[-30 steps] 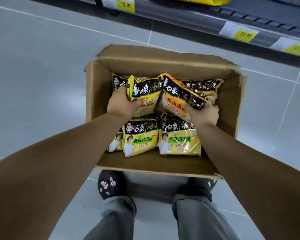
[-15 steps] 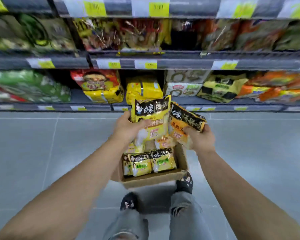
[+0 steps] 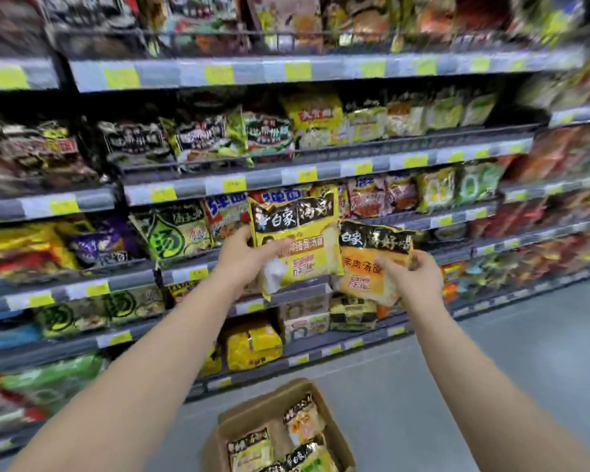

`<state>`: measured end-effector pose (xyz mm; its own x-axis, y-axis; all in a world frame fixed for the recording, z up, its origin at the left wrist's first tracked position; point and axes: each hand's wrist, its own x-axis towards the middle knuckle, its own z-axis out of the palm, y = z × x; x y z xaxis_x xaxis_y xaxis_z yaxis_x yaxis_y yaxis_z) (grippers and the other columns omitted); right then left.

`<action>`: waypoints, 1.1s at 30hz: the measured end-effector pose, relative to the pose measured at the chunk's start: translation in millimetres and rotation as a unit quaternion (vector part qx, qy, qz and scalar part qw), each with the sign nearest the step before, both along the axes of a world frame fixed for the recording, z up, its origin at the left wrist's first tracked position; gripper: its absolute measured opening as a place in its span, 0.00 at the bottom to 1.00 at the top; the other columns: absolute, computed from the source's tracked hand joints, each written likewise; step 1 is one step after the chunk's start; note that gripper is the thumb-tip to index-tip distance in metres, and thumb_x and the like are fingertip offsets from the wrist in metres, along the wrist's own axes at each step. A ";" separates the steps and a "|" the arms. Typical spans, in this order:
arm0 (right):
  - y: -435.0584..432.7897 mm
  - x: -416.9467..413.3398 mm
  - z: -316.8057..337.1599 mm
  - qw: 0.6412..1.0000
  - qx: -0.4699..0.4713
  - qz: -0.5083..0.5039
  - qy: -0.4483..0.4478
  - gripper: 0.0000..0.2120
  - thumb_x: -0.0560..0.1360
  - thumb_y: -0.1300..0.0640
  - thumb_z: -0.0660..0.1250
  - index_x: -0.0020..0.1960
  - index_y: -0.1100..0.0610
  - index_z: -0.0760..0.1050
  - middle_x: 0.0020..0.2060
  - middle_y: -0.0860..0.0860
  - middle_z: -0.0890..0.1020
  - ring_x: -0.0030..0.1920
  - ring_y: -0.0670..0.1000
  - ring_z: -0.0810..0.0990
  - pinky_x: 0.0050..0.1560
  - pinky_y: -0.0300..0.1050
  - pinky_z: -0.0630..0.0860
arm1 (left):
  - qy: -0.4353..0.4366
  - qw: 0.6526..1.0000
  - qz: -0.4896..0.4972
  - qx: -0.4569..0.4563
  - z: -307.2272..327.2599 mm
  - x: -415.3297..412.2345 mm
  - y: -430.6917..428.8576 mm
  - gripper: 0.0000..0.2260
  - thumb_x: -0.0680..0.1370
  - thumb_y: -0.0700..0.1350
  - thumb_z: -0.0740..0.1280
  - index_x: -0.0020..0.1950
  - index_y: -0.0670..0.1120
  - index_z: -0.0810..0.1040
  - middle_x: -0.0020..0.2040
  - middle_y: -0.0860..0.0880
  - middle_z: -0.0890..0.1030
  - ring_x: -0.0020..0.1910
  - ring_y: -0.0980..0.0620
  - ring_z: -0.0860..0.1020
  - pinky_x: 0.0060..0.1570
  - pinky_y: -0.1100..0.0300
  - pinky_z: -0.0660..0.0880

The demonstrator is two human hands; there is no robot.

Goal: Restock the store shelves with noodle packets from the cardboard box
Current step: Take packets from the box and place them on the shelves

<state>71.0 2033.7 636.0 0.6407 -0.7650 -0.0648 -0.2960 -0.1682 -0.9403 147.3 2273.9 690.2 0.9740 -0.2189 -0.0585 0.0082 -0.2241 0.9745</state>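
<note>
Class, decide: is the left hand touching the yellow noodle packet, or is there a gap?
Touching. Head view: the left hand grips the yellow noodle packet, thumb across its front.

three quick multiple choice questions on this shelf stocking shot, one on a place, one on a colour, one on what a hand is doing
1. Where is the cardboard box? A) on the floor B) on a shelf C) on a trolley
2. The packet in the right hand is mainly: A) green B) orange C) blue
3. The left hand is: A) open and empty B) gripping a yellow packet C) resting on the box

Answers: 1 A, it stands on the grey floor, open at the top. 2 B, its face is orange under a black band. 3 B, its fingers curl round the yellow packet's lower part.
</note>
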 end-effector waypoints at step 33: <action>-340.0 114.1 112.5 0.959 -0.115 0.067 -0.252 0.14 0.72 0.55 0.72 0.51 0.51 0.67 0.40 0.45 0.73 0.39 0.43 0.73 0.42 0.38 0.73 | -0.119 0.977 0.144 -0.106 63.9 110.1 -319.8 0.34 0.69 0.44 0.76 0.71 0.46 0.64 0.56 0.56 0.76 0.54 0.45 0.77 0.55 0.57 0.77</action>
